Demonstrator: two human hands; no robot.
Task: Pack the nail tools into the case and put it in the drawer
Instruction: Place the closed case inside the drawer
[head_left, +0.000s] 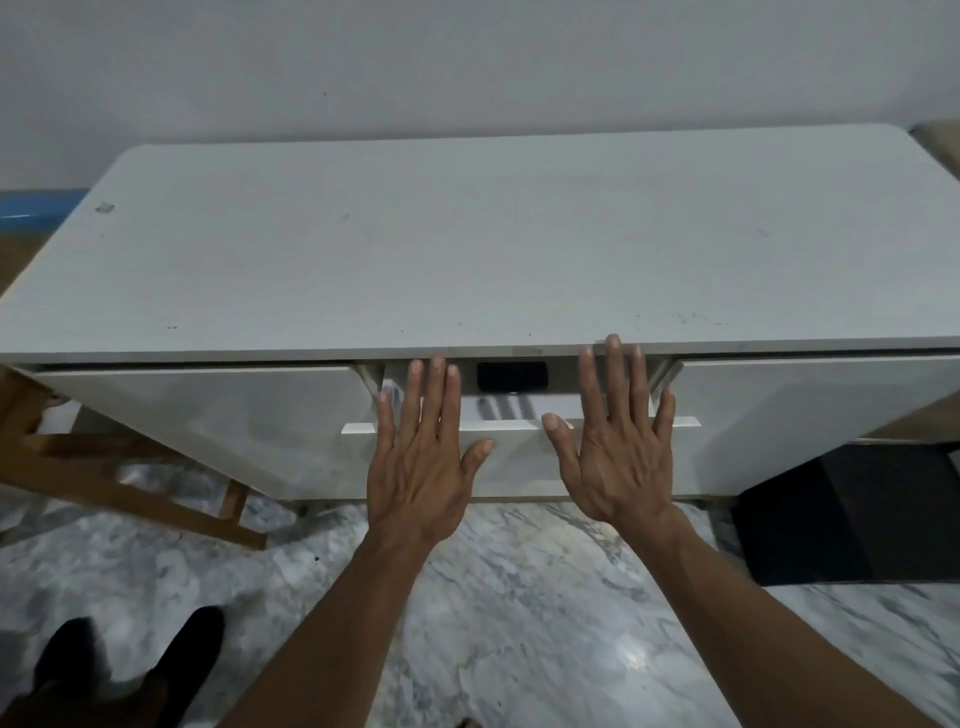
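Observation:
A black case (512, 378) lies inside the white middle drawer (511, 427), which stands slightly open under the tabletop. Only the case's near part shows in the gap. My left hand (422, 457) is flat, fingers spread, against the drawer front at its left side. My right hand (618, 441) is flat against the drawer front at its right side, its fingertips reaching the tabletop's edge. Neither hand holds anything. No loose nail tools are in sight.
The white table (467, 244) stands against a pale wall, with shut panels left (208, 415) and right (810, 410) of the drawer. A wooden frame (124, 483) leans at the left, a black box (852, 514) sits on the marble floor at right, dark shoes (130, 660) bottom left.

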